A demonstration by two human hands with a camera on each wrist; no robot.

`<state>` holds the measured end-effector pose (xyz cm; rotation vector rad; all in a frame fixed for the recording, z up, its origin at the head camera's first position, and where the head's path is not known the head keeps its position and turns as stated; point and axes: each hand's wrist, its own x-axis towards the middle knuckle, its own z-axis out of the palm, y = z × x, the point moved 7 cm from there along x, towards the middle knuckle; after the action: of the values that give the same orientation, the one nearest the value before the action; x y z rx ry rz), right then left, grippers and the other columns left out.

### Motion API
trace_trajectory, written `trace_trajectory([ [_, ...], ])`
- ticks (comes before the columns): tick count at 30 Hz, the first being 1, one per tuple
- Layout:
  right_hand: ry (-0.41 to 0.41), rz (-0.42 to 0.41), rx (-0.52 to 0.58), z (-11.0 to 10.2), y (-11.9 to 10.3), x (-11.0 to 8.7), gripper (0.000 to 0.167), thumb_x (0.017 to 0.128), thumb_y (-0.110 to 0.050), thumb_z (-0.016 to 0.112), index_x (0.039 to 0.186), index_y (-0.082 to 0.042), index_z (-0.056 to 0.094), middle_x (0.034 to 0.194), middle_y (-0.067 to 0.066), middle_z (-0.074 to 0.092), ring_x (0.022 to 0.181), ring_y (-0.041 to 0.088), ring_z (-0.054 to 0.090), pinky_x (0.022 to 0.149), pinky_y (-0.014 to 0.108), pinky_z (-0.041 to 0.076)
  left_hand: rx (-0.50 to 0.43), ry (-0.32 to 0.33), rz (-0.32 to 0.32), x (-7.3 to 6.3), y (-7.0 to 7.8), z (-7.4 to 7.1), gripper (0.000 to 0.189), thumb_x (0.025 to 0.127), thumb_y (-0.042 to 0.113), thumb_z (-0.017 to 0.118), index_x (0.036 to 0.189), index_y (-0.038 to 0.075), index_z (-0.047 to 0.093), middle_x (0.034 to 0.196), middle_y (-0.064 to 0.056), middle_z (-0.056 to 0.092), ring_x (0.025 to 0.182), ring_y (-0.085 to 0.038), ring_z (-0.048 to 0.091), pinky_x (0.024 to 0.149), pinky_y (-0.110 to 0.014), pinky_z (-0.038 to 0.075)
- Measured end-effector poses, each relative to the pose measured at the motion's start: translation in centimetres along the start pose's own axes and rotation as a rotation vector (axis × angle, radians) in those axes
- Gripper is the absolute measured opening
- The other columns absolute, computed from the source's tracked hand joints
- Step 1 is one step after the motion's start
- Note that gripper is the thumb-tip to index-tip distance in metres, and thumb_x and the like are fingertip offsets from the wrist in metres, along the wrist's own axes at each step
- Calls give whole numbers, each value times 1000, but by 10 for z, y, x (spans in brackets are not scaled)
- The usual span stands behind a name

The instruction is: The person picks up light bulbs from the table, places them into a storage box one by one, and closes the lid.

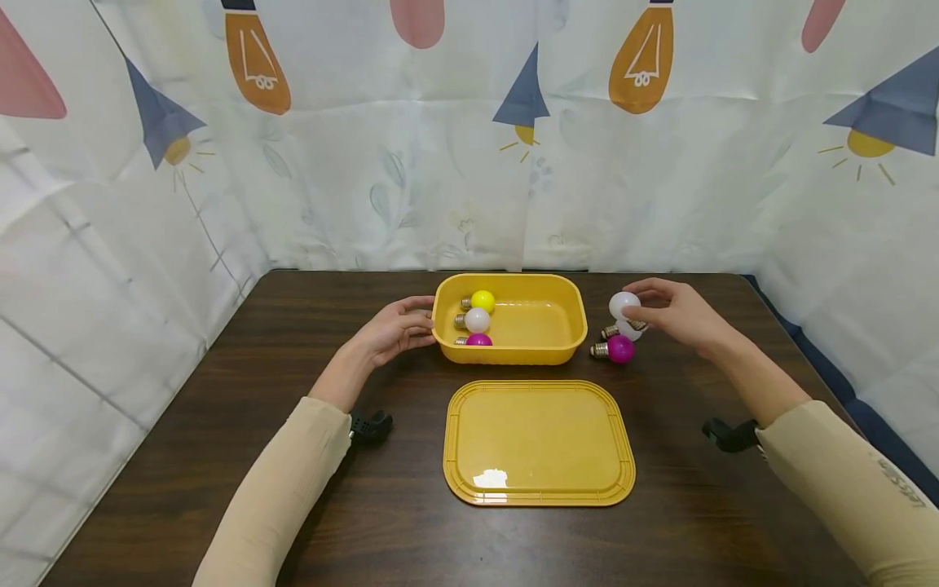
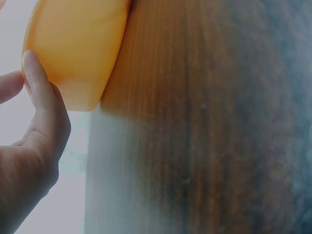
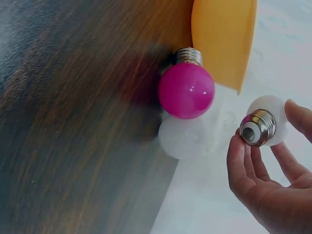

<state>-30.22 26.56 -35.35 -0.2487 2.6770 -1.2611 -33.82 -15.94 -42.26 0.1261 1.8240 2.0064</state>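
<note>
We find the right hand right of the head view's centre, its forearm slanting up and leftward, thumb and fingers pinching a white bulb. The left hand, left of centre, rests extended fingers against the left wall of the centrally placed yellow container.

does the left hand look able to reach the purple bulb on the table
Probably not directly: the left hand touches one end of the box, which stands between it and the purple bulb off the other end.
</note>
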Motion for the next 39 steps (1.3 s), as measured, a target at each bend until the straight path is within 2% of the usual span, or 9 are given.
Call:
trace_trajectory([
  [8, -3, -14, 12, 2, -8, 5, 61, 98, -42, 70, 144, -5, 53, 139, 20, 56, 116, 33, 58, 89, 40, 55, 0, 3, -5, 0, -1, 0, 62, 103, -2, 56, 159, 5, 30, 146, -29, 48, 115, -35, 64, 89, -33, 60],
  [15, -4, -27, 22, 6, -12, 10, 61, 99, -41, 70, 144, -5, 53, 139, 21, 56, 119, 34, 56, 96, 53, 50, 1, -1, -2, 0, -1, 0, 61, 103, -2, 55, 159, 5, 30, 146, -29, 48, 117, -36, 63, 89, -34, 60],
  [25, -19, -59, 35, 16, -27, 22, 58, 99, -37, 70, 144, -4, 52, 138, 22, 57, 120, 37, 57, 99, 58, 48, 3, 5, 2, -1, -2, 0, 62, 103, -1, 56, 159, 5, 31, 145, -29, 49, 108, -29, 67, 90, -34, 59],
  [33, -21, -73, 52, 26, -35, 31, 55, 100, -34, 70, 143, -5, 53, 134, 21, 59, 105, 35, 63, 93, 57, 52, 3, -1, 4, -2, -1, 1, 62, 103, -1, 56, 159, 5, 31, 144, -29, 49, 109, -29, 67, 91, -34, 59],
  [39, -12, -65, 54, 32, -41, 40, 57, 99, -36, 71, 144, -7, 52, 137, 19, 57, 109, 34, 61, 95, 54, 50, 3, 4, 2, -2, -1, 1, 62, 103, -1, 56, 159, 5, 31, 144, -29, 49, 108, -28, 67, 90, -34, 59],
])
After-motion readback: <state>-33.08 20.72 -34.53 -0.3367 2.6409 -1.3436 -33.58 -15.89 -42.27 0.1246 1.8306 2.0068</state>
